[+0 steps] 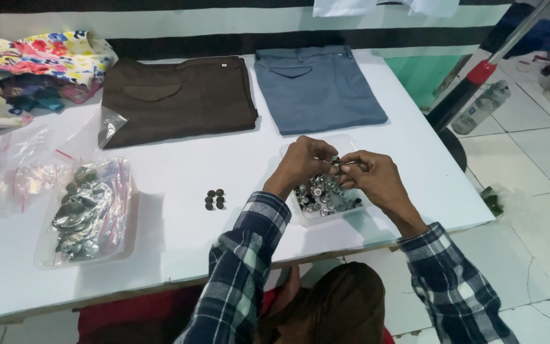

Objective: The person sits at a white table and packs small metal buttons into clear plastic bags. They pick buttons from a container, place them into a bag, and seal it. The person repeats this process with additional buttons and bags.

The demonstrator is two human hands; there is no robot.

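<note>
My left hand and my right hand meet above a clear plastic tray filled with several silver and dark metal buttons. The fingertips of both hands pinch a small metal button between them. Left of the tray, a small cluster of dark buttons lies on the white table. Both arms wear blue plaid sleeves.
A folded brown pair of trousers and a folded blue-grey pair lie at the back. A second clear tray holds zip bags of buttons. More small plastic bags and floral fabric sit at the left. A bottle stands on the tiled floor at the right.
</note>
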